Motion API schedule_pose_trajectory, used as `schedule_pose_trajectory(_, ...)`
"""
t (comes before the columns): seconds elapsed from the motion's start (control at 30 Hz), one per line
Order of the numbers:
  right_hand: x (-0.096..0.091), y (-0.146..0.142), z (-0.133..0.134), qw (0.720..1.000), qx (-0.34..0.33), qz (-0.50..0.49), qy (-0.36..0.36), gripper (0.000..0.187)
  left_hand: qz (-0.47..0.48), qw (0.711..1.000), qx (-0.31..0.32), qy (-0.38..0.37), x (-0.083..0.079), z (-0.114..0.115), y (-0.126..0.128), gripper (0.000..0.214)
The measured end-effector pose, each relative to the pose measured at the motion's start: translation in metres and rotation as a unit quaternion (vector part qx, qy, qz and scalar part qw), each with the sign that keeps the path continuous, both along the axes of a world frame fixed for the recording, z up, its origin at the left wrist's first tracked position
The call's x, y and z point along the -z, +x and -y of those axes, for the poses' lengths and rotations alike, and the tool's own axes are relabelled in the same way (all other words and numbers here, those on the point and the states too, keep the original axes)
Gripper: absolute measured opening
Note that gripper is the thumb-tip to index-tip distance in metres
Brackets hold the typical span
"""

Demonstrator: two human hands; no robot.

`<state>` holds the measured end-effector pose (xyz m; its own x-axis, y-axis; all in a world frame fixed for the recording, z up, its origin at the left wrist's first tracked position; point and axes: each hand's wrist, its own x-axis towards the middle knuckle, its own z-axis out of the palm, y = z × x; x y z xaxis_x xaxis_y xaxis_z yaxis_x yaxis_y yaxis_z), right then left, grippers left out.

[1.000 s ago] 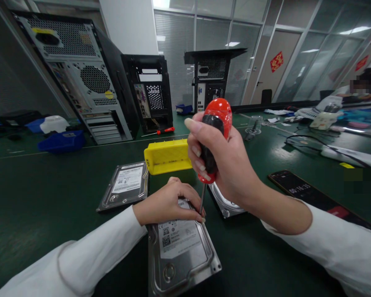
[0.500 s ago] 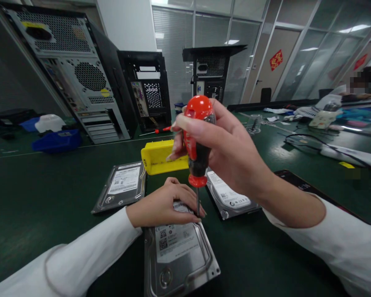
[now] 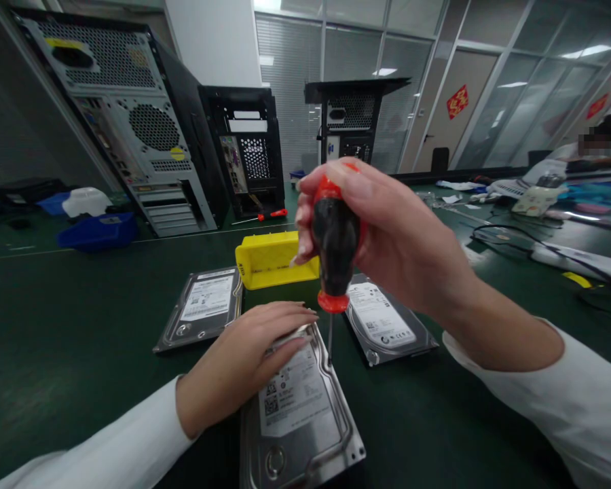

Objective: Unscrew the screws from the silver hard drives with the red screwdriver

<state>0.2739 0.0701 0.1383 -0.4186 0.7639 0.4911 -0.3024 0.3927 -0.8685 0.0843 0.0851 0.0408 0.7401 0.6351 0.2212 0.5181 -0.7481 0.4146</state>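
Note:
A silver hard drive [image 3: 305, 421] with a white label lies nearest me on the green table. Across its far left part rests my left hand [image 3: 254, 353], fingers stretched out flat over the label and edge. My right hand [image 3: 381, 231] is wrapped round the red and black handle of a screwdriver [image 3: 335, 244]. The screwdriver stands upright, its tip at the drive's right edge; whether it sits in a screw is too small to tell. Two more hard drives lie beyond, one to the left [image 3: 204, 305] and one to the right [image 3: 381, 319].
A yellow bin [image 3: 269, 261] stands behind the drives. Farther back are a second screwdriver [image 3: 265, 216], a blue tray [image 3: 99, 232] and computer cases [image 3: 157, 125]. Black cables [image 3: 519, 241] lie at the right. Another person [image 3: 603, 146] is at the far right.
My left hand has slid left and flattened, its thumb leaving the screwdriver tip. My right hand has rolled the screwdriver handle and its fingers have shifted upward over the top.

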Motion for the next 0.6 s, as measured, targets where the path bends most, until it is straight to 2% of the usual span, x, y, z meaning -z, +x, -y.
schedule_pose_trajectory(0.07,0.000,0.002,-0.003,1.000,0.007,-0.008,0.015,0.009,-0.007,0.999,-0.042,-0.017,0.002,0.007,-0.004,0.033)
schedule_pose_trajectory(0.13,0.001,0.001,-0.004,1.000,0.004,-0.021,0.020,0.010,-0.028,0.997,-0.052,-0.042,0.003,0.014,-0.005,0.041)
schedule_pose_trajectory(0.33,0.004,-0.003,-0.002,0.999,0.030,-0.031,0.033,0.012,-0.089,0.990,-0.092,-0.062,0.002,0.029,0.002,0.108)
schedule_pose_trajectory(0.43,0.001,-0.001,0.000,0.999,0.022,-0.011,0.037,0.012,-0.100,0.988,-0.092,-0.079,-0.001,0.027,0.003,0.118)
schedule_pose_trajectory(0.6,-0.004,0.004,0.003,0.999,0.014,0.032,0.020,0.012,-0.098,0.987,-0.092,-0.084,-0.003,0.020,0.003,0.120)
